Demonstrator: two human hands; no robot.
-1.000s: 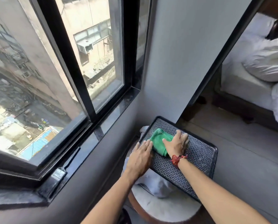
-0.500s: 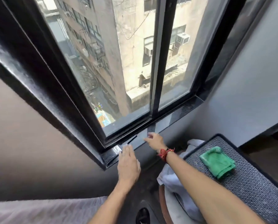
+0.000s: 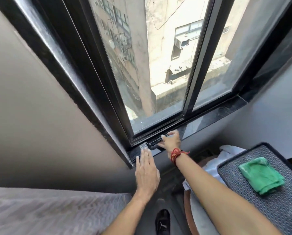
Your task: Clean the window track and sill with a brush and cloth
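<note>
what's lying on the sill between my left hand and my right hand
In the head view, the brush lies on the sill between the left hand and right hand, its metal band by your left fingertips.

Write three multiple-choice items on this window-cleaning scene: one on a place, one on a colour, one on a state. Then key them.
1. Where does the cloth lie?
A. on the patterned tray
B. on the sill
C. in the left hand

2. What colour is the cloth?
A. white
B. green
C. blue

3. What is the right hand doing?
A. resting flat on the tray
B. gripping the cloth
C. closing on the brush on the sill

Key: 1 A, it lies folded on the tray at right, clear of both hands. 2 B, plainly green. 3 C, its fingers curl over the dark brush handle, while the left hand lies flat and open by the sill's edge.
</note>
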